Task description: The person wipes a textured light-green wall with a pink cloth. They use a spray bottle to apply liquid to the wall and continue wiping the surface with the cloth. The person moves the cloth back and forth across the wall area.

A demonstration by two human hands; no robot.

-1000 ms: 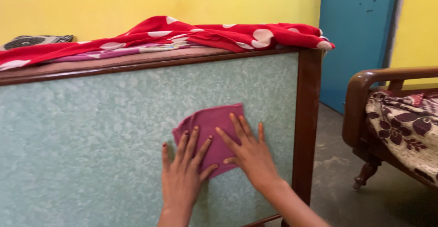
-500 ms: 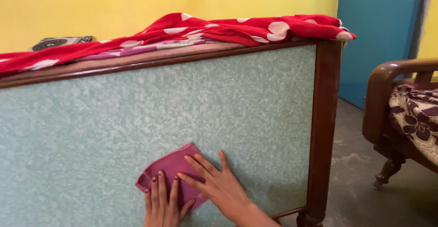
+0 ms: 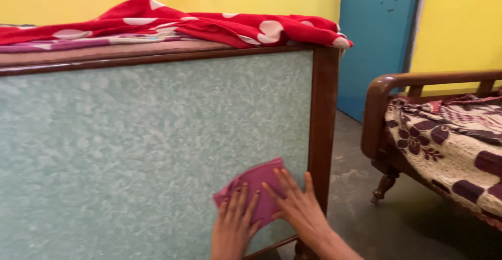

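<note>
A folded purple cloth lies flat against the green speckled panel of a bed's footboard, low down near its right wooden post. My left hand presses on the cloth's lower left part with fingers spread. Beside it, my right hand presses on the cloth's right side, its fingertips close to the post. Both palms are flat, and neither hand is curled around the cloth.
A red blanket with white dots is heaped on the bed top. A wooden-armed seat with a floral cover stands to the right across a strip of grey floor. A blue door is set in the yellow wall.
Both hands slid the cloth down the panel and then to the right, toward the wooden post. The view has also shifted right.
</note>
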